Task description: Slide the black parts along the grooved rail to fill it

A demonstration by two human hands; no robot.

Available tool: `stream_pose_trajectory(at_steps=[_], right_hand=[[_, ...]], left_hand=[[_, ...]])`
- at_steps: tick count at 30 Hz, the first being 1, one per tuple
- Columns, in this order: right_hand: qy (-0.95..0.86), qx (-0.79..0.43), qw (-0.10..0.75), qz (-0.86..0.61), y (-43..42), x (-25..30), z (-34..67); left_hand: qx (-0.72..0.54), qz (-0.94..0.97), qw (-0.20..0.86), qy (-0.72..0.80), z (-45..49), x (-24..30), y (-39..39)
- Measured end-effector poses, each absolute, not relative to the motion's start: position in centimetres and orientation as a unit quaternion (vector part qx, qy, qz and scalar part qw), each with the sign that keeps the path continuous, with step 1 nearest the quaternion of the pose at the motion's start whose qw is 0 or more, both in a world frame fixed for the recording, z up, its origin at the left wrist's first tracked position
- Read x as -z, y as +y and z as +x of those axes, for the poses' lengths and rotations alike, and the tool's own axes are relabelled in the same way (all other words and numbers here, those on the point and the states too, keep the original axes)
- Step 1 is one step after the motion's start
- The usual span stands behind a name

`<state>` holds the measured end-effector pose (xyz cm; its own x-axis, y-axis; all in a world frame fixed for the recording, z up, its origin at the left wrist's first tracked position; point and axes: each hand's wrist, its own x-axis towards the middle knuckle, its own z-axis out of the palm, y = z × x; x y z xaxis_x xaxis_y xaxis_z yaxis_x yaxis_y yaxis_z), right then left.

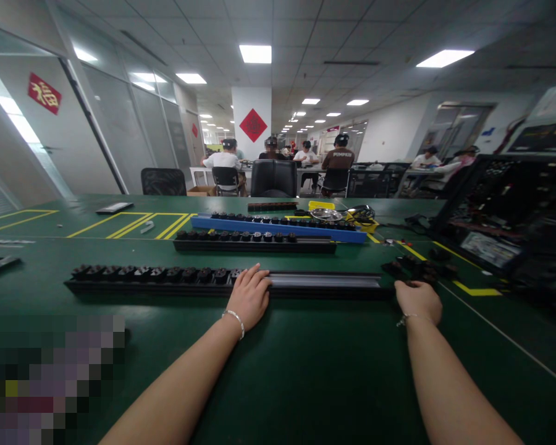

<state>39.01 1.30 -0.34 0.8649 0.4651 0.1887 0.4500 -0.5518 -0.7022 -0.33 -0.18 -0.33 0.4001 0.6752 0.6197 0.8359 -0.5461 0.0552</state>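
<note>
two hands on the near black rail (324,283) across the table (306,371): left hand (250,295) flat, unclenched, beside its socket modules (157,273); right hand (417,301) curled at the end, grip unclear. firm downward pressure should stop sliding.

Just beyond the fingers (254,275) black socket strip (254,242), then blue strip (278,225), metal bowl (325,214) and yellow box (321,204) farther back, open computer case (505,222) far right, flat dark slab (114,207) far left, black chair (273,178) and seated people (338,162) past the green table (306,371).
</note>
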Motion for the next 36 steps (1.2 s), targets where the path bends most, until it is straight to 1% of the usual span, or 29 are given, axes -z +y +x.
stream_pose_trajectory(at_steps=[7,12,15,19,22,25,28,31,36], right_hand=[[-0.255,-0.063,0.359,-0.896,1.4,0.6,40.8],[-0.23,-0.041,0.365,-0.901,0.9,0.9,41.3],[-0.247,-0.001,0.365,-0.898,0.5,0.3,40.1],[-0.33,0.103,0.386,-0.855,0.3,-1.1,36.9],[-0.461,0.141,0.387,-0.786,0.7,-1.4,33.6],[-0.596,0.132,0.363,-0.704,1.0,-1.1,30.2],[-0.682,0.094,0.306,-0.658,1.0,-0.6,27.4],[-0.71,0.069,0.257,-0.652,0.6,-0.4,26.2],[-0.717,0.059,0.233,-0.654,0.4,-0.5,26.4]], left_hand=[[0.334,-0.785,0.139,-0.503,-0.3,-0.2,-0.3],[0.372,-0.714,0.174,-0.567,-0.5,0.1,0.0],[0.373,-0.688,0.19,-0.593,-0.7,0.4,0.2],[0.354,-0.687,0.194,-0.604,-0.7,0.7,0.5],[0.348,-0.69,0.192,-0.605,-0.7,0.7,0.5],[0.343,-0.692,0.184,-0.608,-0.7,0.7,0.5],[0.347,-0.686,0.185,-0.612,-0.7,0.6,0.6],[0.349,-0.681,0.183,-0.617,-0.8,0.5,0.6],[0.334,-0.687,0.171,-0.622,-0.9,0.2,0.5]])
